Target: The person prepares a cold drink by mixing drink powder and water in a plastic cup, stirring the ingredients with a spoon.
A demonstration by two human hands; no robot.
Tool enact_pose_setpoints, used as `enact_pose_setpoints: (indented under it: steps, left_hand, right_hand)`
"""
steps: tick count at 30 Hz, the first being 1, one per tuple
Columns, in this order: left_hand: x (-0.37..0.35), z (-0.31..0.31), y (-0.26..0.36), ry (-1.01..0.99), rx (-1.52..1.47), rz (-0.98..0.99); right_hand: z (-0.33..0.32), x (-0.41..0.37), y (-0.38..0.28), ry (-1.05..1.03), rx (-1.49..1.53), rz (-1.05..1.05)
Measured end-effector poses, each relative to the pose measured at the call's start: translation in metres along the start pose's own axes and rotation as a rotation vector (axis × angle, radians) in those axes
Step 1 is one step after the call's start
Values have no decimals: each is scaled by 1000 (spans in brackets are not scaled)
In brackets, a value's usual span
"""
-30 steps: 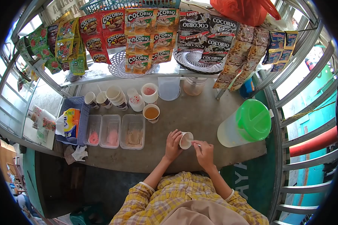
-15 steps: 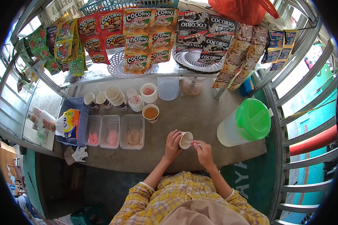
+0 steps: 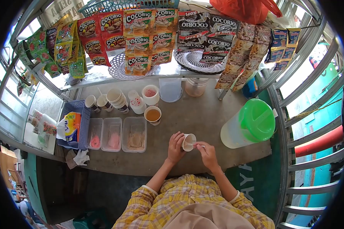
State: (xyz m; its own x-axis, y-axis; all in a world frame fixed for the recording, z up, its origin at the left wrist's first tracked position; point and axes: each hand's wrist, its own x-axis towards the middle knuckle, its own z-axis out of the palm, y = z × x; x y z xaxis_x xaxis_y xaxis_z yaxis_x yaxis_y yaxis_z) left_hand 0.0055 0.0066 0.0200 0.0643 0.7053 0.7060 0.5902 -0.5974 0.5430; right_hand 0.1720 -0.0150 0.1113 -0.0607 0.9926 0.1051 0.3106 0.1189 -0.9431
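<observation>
A paper cup (image 3: 188, 140) is tilted toward me near the front of the counter, with my left hand (image 3: 176, 147) wrapped round its left side. My right hand (image 3: 207, 153) pinches the end of a small pale spoon (image 3: 198, 145), whose other end reaches into the cup. What lies at the bottom of the cup is hard to make out. Ahead and to the left stands a cup of amber-brown drink (image 3: 153, 115). Behind that one is a white tub with something pink inside (image 3: 150, 94).
Three clear trays with powder (image 3: 135, 142) lie at left, beside a blue basket (image 3: 73, 143). Stacked paper cups (image 3: 117, 99) stand behind them. A green-lidded jug (image 3: 248, 124) is at right. Sachet strips (image 3: 139, 42) hang over the back edge; metal bars (image 3: 313, 165) line the right.
Both hands keep their hold on the cup and spoon, with hardly any movement. The view has shifted very slightly.
</observation>
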Motion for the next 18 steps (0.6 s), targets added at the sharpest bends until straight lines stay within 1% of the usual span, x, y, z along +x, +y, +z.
enact_pose_setpoints:
  steps: [1,4,7,10,13,16,18]
  left_hand:
    - [0,0,0,2,3,0]
    - [0,1,-1,10,3,2]
    - [1,0,1,11,-3,2]
    - [1,0,1,12,3,-1]
    - [1,0,0,10,5,-3]
    - [0,1,0,10,13,-1]
    - [0,1,0,7,15,-3]
  right_hand:
    - [1,0,0,-3,135,80]
    - [-4,0,-15,-9,-404,-92]
    - [-1,1,9,-82,74,62]
    - [-3,0,-12,45,-358,-114]
    - [-3,0,4,-89,-135,36]
    - [1,0,3,-24,115,102]
    - [-3,-1,-8,-45,-191,-3]
